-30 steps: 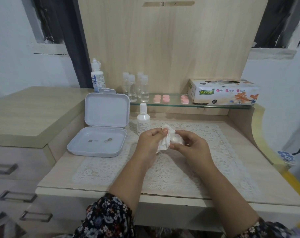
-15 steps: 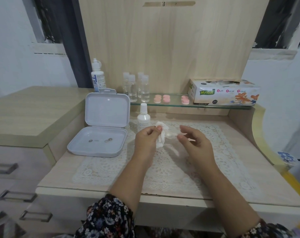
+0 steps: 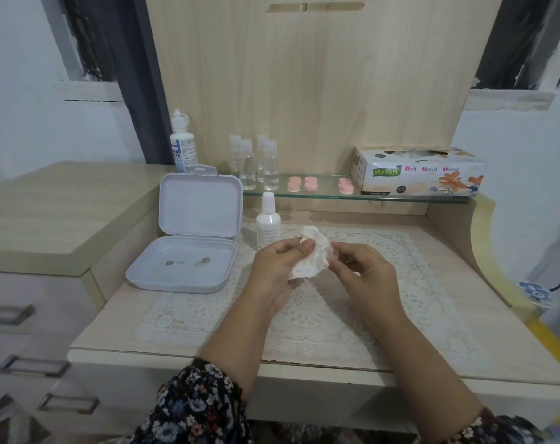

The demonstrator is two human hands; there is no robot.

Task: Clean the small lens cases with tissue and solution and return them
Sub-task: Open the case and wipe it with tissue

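At the far left we see a white solution bottle standing behind an open white hinged box, whose tray holds a few small dark bits. Just right of the box a smaller white dropper bottle stands on the lace mat. On the glass shelf behind it stand clear vials, then the pink lens cases in two groups. Near the middle our left hand pinches a crumpled tissue between thumb and curled fingers, raised above the mat. Our right hand meets the tissue's right edge, fingers curled; whether it grips a case there we cannot tell. At the far right of the shelf lies the tissue box.
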